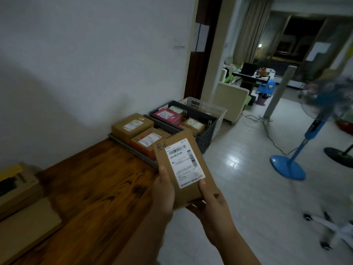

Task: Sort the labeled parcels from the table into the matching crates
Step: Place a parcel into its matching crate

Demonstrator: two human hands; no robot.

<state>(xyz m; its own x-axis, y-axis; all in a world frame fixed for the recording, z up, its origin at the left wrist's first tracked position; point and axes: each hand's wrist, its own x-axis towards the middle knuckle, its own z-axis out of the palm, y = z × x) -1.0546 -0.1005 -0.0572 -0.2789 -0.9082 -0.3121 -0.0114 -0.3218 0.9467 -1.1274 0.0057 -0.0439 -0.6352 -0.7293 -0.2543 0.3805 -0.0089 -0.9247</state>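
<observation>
A flat brown parcel [183,165] with a white barcode label is held up over the table's right edge. My left hand [164,194] grips its left side, and my right hand [212,203] grips its lower right corner with the thumb on the label. Beyond it stands a grey crate [133,150] with two brown labeled boxes [131,126]. A dark crate [206,134] behind that holds a pink parcel [168,116] and brown ones. A white crate [214,108] stands furthest back.
The wooden table [91,188] runs along the white wall. Cardboard boxes [19,192] lie at its near left end. A blue standing fan [298,159] and a cable are on the tiled floor at right. A chair base [328,230] is near right.
</observation>
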